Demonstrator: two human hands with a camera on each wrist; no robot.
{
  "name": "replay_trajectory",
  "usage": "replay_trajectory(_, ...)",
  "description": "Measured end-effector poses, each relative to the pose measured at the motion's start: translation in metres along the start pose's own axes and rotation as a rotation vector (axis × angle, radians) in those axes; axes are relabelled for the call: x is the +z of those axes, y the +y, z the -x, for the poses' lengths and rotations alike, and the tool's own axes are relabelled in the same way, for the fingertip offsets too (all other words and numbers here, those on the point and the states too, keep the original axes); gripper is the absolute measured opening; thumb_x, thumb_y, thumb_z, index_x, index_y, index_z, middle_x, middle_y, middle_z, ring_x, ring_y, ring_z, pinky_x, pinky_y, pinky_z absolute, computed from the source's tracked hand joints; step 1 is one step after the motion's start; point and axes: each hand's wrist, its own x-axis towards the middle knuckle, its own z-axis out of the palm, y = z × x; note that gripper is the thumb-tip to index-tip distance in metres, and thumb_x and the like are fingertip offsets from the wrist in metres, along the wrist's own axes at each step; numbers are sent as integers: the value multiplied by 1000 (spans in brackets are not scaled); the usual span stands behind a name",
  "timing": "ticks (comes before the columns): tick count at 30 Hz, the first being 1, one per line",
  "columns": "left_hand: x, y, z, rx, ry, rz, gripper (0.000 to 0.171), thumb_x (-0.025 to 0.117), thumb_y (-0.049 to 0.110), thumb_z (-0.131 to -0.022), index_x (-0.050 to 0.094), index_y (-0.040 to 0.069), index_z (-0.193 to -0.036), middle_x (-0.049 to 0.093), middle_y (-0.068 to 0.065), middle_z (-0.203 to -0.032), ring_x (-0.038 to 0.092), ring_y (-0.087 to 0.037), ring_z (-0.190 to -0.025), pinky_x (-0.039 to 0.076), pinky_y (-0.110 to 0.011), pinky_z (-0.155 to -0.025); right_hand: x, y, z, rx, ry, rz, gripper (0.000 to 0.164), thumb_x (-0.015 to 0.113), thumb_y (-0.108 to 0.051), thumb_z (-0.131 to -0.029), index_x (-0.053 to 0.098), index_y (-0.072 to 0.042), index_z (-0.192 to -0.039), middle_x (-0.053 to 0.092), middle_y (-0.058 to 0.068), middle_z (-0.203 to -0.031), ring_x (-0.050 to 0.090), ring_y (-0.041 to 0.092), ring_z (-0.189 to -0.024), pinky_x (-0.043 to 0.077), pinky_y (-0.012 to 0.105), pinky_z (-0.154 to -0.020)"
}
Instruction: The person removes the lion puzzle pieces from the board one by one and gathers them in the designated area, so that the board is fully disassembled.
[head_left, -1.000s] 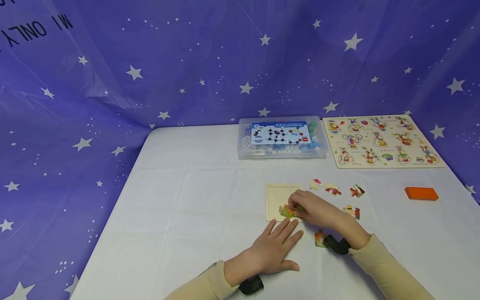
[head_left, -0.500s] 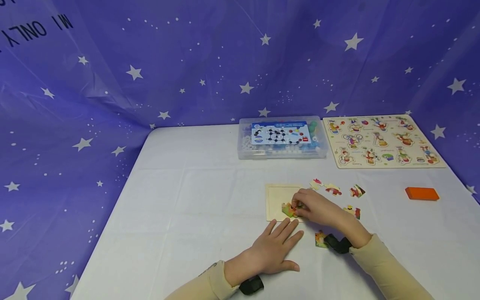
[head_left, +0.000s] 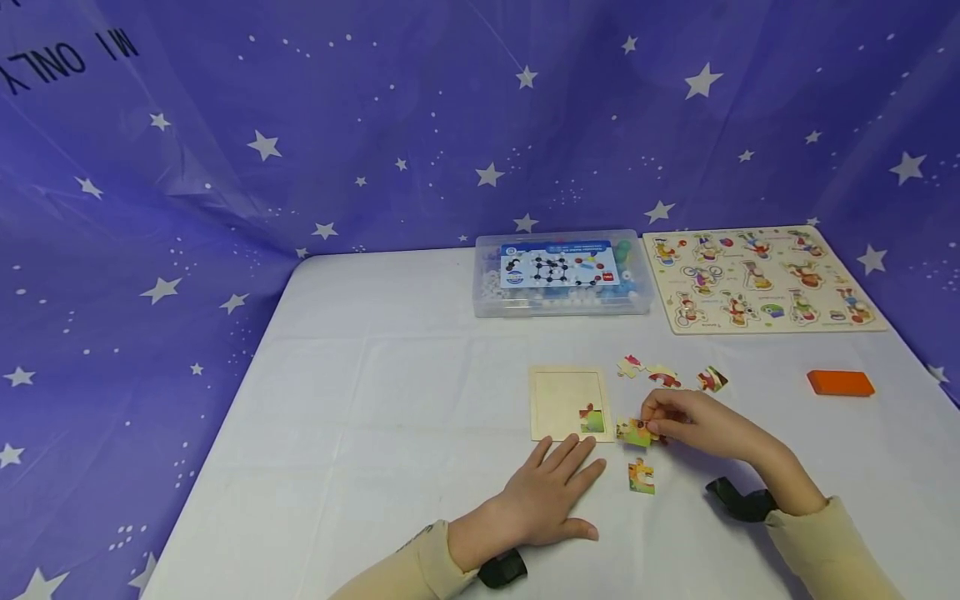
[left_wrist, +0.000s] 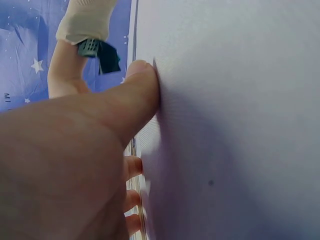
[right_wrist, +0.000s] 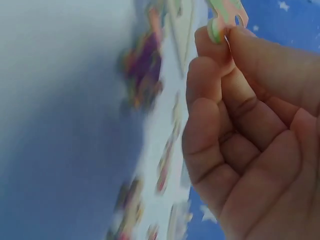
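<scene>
My right hand [head_left: 693, 423] pinches a green and yellow jigsaw piece [head_left: 634, 433] between thumb and fingertips, just right of the puzzle tray [head_left: 557, 400]. In the right wrist view that jigsaw piece [right_wrist: 229, 17] sticks up from the fingertips, the other fingers curled. A green and red piece [head_left: 592, 419] lies in the tray's near right corner. My left hand [head_left: 547, 500] rests flat on the table with fingers spread, fingertips at the tray's near edge. In the left wrist view, the left hand's thumb [left_wrist: 135, 95] lies close to the white cloth.
A loose jigsaw piece [head_left: 641, 477] lies below the held one. More pieces lie behind the right hand, among them a red and green corner piece [head_left: 712, 379]. Farther back are a clear plastic box [head_left: 562, 304], a picture board [head_left: 765, 329] and, at right, an orange block [head_left: 841, 383].
My right hand has moved right, carrying its jigsaw piece from over the tray to beside it. The piece in the tray's corner now shows. My left hand has stayed in place.
</scene>
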Motion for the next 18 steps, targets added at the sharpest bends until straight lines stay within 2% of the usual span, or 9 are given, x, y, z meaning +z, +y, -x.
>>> replay_trajectory(5,1,-1,0,4,4,3,79,28,68,-84,20,20,-146,10,-6,-151,9,-22,-136,16,-41,-105,-6,9,25,58,-48,-10,9,55,-16,-91,57,-8,-91,58,-3,-75,52,13,-65,42,24,-58)
replay_trajectory(10,2,-1,2,5,1,6,78,28,68,-85,21,19,-146,10,-6,-151,10,-22,-136,16,-41,-105,-5,14,40,131,-109,-6,8,57,-17,-90,58,-8,-88,55,-5,-72,47,5,-64,38,24,-56)
replay_trajectory(13,2,-1,1,7,1,0,78,27,68,-85,20,20,-146,9,-6,-151,9,-21,-136,15,-41,-105,-3,15,43,180,-110,10,8,59,-18,-88,60,-10,-85,56,-6,-72,47,3,-64,38,24,-56)
replay_trajectory(18,3,-1,-1,3,-8,-7,79,27,69,-84,18,20,-146,7,-6,-151,7,-21,-136,14,-41,-105,-4,9,37,184,-94,121,7,64,-20,-84,60,-14,-81,54,-10,-70,44,2,-62,36,23,-55)
